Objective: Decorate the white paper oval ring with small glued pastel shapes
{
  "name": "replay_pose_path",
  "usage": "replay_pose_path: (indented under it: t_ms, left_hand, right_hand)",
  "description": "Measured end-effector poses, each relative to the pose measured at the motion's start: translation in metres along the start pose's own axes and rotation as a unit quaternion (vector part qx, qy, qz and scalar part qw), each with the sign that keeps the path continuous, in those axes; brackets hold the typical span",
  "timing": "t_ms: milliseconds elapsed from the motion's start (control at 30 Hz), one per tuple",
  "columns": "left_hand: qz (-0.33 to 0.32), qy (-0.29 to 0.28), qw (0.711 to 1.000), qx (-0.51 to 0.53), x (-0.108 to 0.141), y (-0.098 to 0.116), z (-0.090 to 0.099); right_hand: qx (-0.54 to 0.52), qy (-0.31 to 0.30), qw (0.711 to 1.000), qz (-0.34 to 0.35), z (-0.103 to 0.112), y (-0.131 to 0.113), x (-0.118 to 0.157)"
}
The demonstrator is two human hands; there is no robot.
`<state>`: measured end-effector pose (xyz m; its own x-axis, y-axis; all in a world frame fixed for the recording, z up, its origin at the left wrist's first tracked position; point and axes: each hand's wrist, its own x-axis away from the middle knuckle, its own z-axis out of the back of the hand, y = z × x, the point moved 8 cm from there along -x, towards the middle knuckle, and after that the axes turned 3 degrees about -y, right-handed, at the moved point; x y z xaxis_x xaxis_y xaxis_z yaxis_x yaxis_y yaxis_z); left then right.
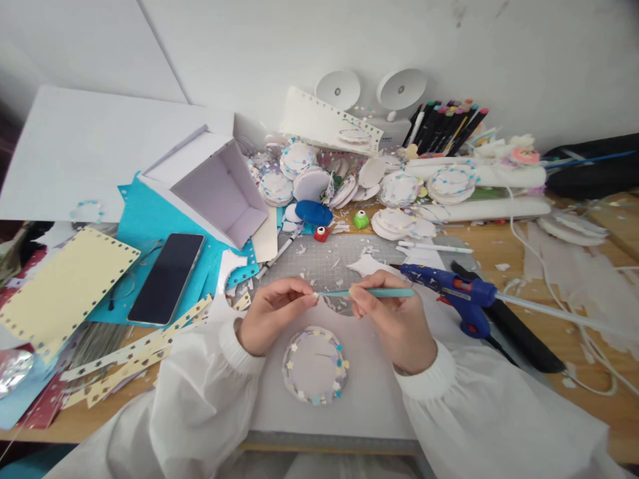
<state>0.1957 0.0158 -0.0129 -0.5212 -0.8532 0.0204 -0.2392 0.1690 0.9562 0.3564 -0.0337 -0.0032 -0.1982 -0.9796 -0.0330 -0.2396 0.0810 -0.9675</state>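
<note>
Between the thumb and fingers of my right hand (392,319) is a slim pale teal pair of tweezers (389,293), lying level with its tip pointing left. That tip reaches the fingertips of my left hand (279,313), which are pinched on a tiny whitish piece (315,297), too small to make out. Below both hands, a round white paper disc (314,369) lies flat on white paper (369,399). Small blue, yellow and white stars and flowers ring its edge. Neither hand touches the disc.
A blue glue gun (449,283) lies to the right, beside a black-handled tool (529,339). On the left are a phone (167,279), punched yellow card (70,289) and an open white box (214,186). Decorated discs (399,189), small punches (361,219) and markers (444,130) crowd the back.
</note>
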Motion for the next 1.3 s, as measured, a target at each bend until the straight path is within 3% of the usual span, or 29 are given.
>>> replay_pose_path:
  t_ms: [400,500,567,667,767,867,933,1133,1200,1300]
  left_hand:
    - [-0.013,-0.013,1.0,-0.014,0.001,0.006,-0.005]
    - [-0.01,-0.019,1.0,-0.018,0.001,0.004,-0.004]
    - [-0.015,-0.036,0.998,-0.042,0.001,0.005,-0.005]
    - [-0.015,-0.078,0.993,-0.083,0.003,0.006,-0.011]
    - [-0.005,-0.103,0.991,-0.089,0.005,0.003,-0.015]
    - [0.018,-0.063,0.995,-0.076,0.004,-0.004,-0.007]
    - [0.039,-0.03,0.997,-0.062,0.004,-0.009,-0.002]
    - [0.067,0.026,0.997,0.028,0.001,-0.007,0.002]
    - [0.056,0.047,0.995,0.064,-0.001,-0.003,0.004]
    - [0.044,0.058,0.994,0.081,-0.004,0.0,0.006]
  right_hand:
    - [-0.017,-0.002,1.0,-0.005,0.0,0.002,0.003]
    - [-0.002,0.016,0.999,0.038,0.002,-0.008,0.004]
    - [0.063,0.031,0.992,0.105,0.002,-0.023,0.007]
    - [0.215,0.014,0.936,0.277,-0.01,-0.054,0.02]
    - [0.346,-0.081,0.832,0.426,-0.039,-0.067,0.038]
    - [0.455,-0.146,0.717,0.507,-0.064,-0.063,0.05]
    - [0.493,-0.157,0.683,0.515,-0.073,-0.06,0.049]
    - [0.474,-0.199,0.755,0.407,-0.066,-0.063,0.054]
    - [0.487,-0.16,0.775,0.368,-0.046,-0.066,0.067]
    - [0.536,-0.043,0.786,0.305,0.002,-0.066,0.089]
